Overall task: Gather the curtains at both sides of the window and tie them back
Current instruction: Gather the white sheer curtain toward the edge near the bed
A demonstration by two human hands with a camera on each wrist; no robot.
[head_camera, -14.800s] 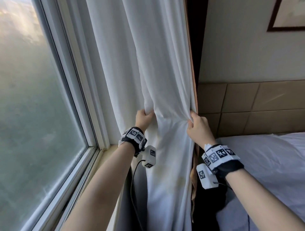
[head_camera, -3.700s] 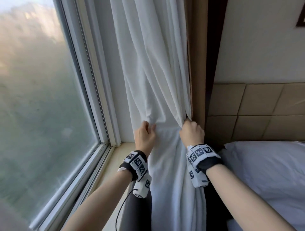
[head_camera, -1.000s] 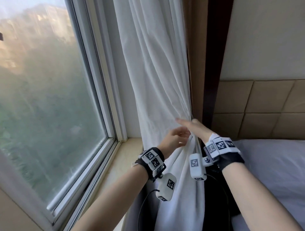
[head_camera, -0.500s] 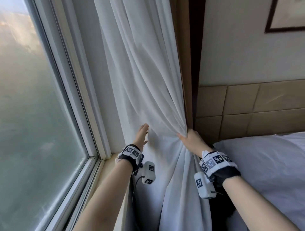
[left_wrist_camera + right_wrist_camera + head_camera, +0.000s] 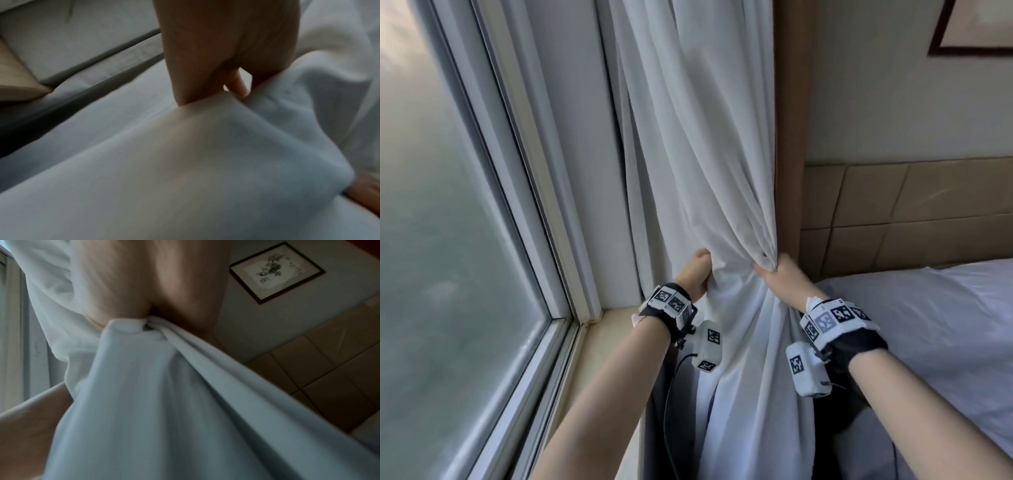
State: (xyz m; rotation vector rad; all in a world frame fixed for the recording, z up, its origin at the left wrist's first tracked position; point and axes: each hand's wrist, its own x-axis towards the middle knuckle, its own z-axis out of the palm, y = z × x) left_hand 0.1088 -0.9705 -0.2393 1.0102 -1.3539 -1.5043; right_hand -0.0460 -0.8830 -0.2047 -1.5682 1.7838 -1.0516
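Curtain: the white curtain [image 5: 705,164] hangs at the right side of the window [image 5: 448,240], between the window frame [image 5: 571,192] and the tan wooden post [image 5: 789,137].
Left hand: the left hand [image 5: 693,274] grips the curtain's left edge; in the left wrist view the fingers [image 5: 236,82] are curled, cloth pinched under them.
Right hand: the right hand [image 5: 782,277] clamps a bunch of folds at the right edge, fingers closed round the cloth.
Long axis: vertical; pleats run down from the top and converge toward the right hand, then fall loose below.
Edges: the right edge lies against the post; the bed [image 5: 928,325] sits just right of it.
Open room: the sill [image 5: 609,342] and pane lie left.
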